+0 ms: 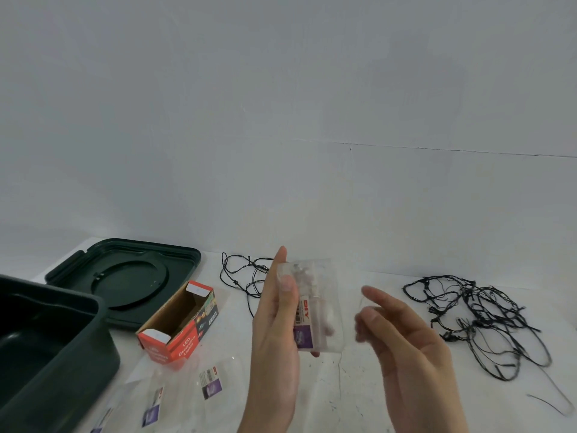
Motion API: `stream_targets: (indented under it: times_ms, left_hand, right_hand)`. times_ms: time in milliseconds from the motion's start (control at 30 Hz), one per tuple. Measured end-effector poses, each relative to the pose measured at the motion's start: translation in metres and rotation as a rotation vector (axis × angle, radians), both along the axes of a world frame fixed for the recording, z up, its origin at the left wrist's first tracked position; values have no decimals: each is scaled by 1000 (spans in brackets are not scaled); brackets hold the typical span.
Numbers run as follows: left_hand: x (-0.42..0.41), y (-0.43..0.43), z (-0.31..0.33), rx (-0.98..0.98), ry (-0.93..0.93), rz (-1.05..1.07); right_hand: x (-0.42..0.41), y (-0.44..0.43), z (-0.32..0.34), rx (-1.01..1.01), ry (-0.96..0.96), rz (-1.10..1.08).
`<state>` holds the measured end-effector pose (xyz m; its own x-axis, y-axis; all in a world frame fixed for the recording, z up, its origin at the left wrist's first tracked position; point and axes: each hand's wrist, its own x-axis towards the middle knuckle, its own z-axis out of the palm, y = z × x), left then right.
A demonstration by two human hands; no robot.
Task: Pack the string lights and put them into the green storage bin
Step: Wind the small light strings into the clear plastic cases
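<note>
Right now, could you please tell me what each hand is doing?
Left hand: pinches the clear packet between thumb and fingers.
Right hand: open, holding nothing, apart from the packet.

1. 2 black string-light tangles (477,320)
2. 1 green bin (78,370), plus 1 lid (175,264)
3. 1 red box (184,342)
4. 4 clear packets (327,295) I think, the last one's cut off at the frame edge

Single cam, head-worn, wide-angle, faces fwd & a bit down. Wall (281,104) fills upper half of frame, white table (359,385) the lower part. Left hand (274,339) w/ clear packet (321,310) and right hand (406,348) sit v. close, bottom centre; green bin (46,339) cropped at lower-left edge.
</note>
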<state>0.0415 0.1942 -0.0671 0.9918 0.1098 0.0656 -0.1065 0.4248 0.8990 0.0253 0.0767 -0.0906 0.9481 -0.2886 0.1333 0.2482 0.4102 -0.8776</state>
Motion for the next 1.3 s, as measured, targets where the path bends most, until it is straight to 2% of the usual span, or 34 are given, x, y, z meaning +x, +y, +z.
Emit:
stream_targets:
  times_ms: [100,233,333,467,767,933,1033,1133,1200,1300]
  left_hand:
    - [-2,-5,0,37,5,13]
    - [-6,-11,1,36,-17,-15]
    - [-8,-12,4,32,-45,-4]
    - [-7,-14,9,29,-49,20]
    - [-2,-10,7,97,-49,34]
    - [-4,-11,9,153,-65,40]
    - [-8,-11,10,180,-78,46]
    - [-9,-12,11,173,-72,28]
    - [-8,-10,10,128,-60,2]
    - [-7,-6,6,92,-38,-40]
  right_hand:
    - [-4,7,-1,-369,-151,-297]
    - [-5,15,-1,-874,-365,-537]
    - [-3,11,1,-991,-407,-604]
    - [-1,5,6,-1098,-501,-572]
    - [2,-1,3,-1124,-561,-355]
    - [-4,2,4,-1078,-523,-302]
    - [-11,7,9,-1006,-458,-245]
    - [-15,11,12,-783,-321,-146]
    - [-14,10,11,-702,-252,-70]
    - [-11,10,10,-854,-229,-27]
